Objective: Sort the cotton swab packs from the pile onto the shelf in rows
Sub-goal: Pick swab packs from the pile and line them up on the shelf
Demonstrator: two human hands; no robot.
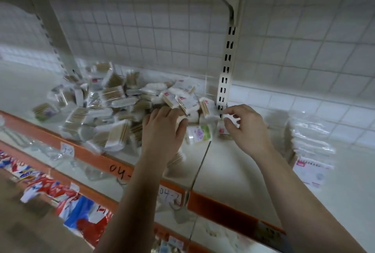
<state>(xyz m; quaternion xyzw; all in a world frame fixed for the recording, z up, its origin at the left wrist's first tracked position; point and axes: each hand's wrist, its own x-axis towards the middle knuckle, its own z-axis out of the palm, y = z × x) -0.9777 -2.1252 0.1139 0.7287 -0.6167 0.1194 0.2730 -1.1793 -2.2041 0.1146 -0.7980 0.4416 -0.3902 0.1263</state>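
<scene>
Shelf (233, 163): white, with an orange front edge (223, 206) bearing handwritten labels (169, 197).
Pile of cotton swab packs (105, 110): loose heap on the left half of the shelf, reaching the slotted post (225, 74) at the back.
Row of packs (312, 143): 1 row standing at the right, blurred, well apart from the pile.
Left hand (164, 125): palm down at the pile's right edge, fingers curled over a white pack (181, 120).
Right hand (245, 127): raised near the post, thumb and forefinger bent close; whether they pinch anything cannot be told.
Pink-and-green pack (199, 133): lies between the 2 hands.
Lower shelf (85, 218): red and blue packets.
</scene>
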